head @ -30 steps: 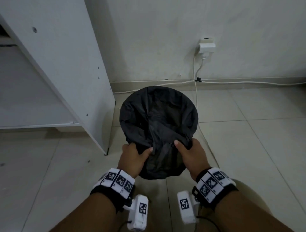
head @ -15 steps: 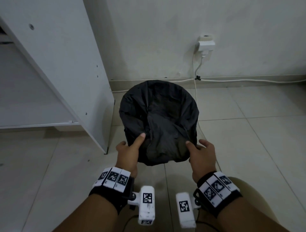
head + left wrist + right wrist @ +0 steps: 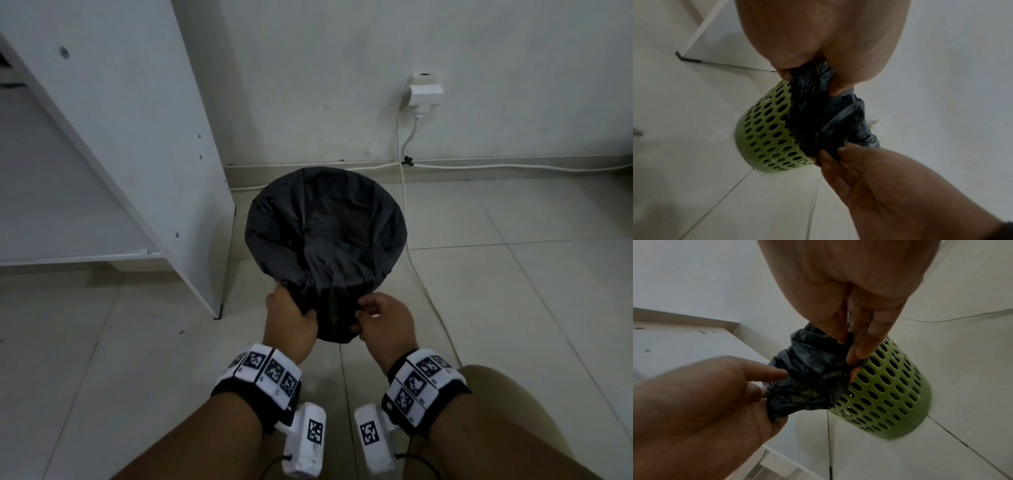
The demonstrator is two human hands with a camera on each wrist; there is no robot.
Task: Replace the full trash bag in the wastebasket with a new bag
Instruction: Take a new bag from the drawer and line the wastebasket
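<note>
A black trash bag (image 3: 325, 233) lines a round green perforated wastebasket (image 3: 764, 139) that stands on the tiled floor by the wall. The bag's mouth is stretched over the rim, and a gathered flap (image 3: 334, 318) hangs down the near side. My left hand (image 3: 291, 318) grips the left part of that flap, with the plastic bunched in its fingers (image 3: 789, 76). My right hand (image 3: 376, 318) pinches the right part between thumb and fingers (image 3: 857, 352). In the head view the bag hides the green wall of the basket. Both wrist views show the wastebasket (image 3: 890, 394) below the bunched bag (image 3: 809, 379).
A white cabinet panel (image 3: 144, 137) stands just left of the basket, with a shelf board (image 3: 78, 257) low behind it. A white cable (image 3: 407, 205) runs from a wall plug (image 3: 424, 92) down past the basket's right side. My knee (image 3: 513, 411) is at lower right.
Both hands have come down from the bag's opening to the near outer side of the basket. They have pulled the bag's edge down there and closed on the gathered plastic.
</note>
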